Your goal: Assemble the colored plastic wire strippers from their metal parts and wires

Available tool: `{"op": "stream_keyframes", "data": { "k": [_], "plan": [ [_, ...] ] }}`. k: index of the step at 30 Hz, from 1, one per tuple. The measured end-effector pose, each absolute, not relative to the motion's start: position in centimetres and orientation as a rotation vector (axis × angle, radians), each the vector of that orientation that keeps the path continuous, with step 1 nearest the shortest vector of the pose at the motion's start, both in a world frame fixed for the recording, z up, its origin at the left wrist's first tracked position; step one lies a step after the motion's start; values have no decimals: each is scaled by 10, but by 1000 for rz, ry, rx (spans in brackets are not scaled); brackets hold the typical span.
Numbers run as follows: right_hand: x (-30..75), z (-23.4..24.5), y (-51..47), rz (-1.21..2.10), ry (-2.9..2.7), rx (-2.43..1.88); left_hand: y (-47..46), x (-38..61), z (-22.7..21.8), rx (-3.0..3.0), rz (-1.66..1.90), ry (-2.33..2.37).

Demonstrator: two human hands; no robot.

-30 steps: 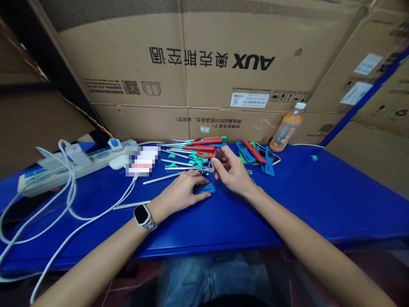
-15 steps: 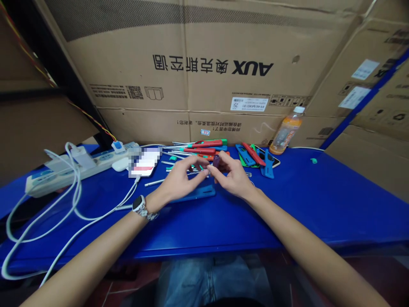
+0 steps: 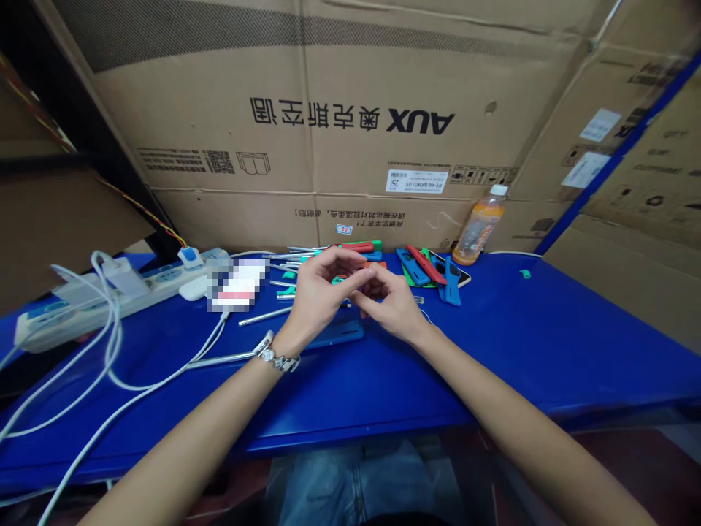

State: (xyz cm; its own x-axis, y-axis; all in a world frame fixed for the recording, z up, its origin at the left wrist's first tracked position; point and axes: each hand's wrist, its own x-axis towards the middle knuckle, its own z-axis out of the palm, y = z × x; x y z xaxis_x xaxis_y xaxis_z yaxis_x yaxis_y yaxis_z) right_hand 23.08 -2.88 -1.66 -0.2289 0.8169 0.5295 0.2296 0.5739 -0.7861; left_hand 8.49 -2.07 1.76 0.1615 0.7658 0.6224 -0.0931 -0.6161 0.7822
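My left hand [image 3: 327, 285] and my right hand [image 3: 395, 305] meet above the blue table, with the fingertips of both pinched together. What lies between them is hidden by the fingers. Under my left hand is a blue long-necked lighter [image 3: 339, 334], its metal tube [image 3: 224, 359] sticking out left past my wrist. Just behind the hands lies a pile of similar lighters, among them one with a red handle [image 3: 355, 248], several metal tubes [image 3: 266, 315] and small green pieces [image 3: 285, 293].
Right of the pile lie loose blue handle pieces [image 3: 413, 265] and a red one [image 3: 427, 264] over a phone [image 3: 464, 277]. An orange drink bottle [image 3: 479, 226] stands behind them. A power strip [image 3: 158, 281] with white cables and another phone [image 3: 241, 283] are at left. Cardboard [image 3: 350, 153] walls the back.
The dark purple piece seen at my right fingertips is now hidden. My left hand has turned and closed in over my right fingers. The view has shifted slightly.
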Motion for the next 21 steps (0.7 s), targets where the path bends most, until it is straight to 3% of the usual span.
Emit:
{"op": "stream_keyframes", "data": {
  "k": [12,21],
  "plan": [
    [245,13,-37,991,-1903,-792,-17,67,22,2020,1326,626],
    [233,-12,-27,801,-1691,-888,-21,85,20,1784,1514,690]
  ]
}}
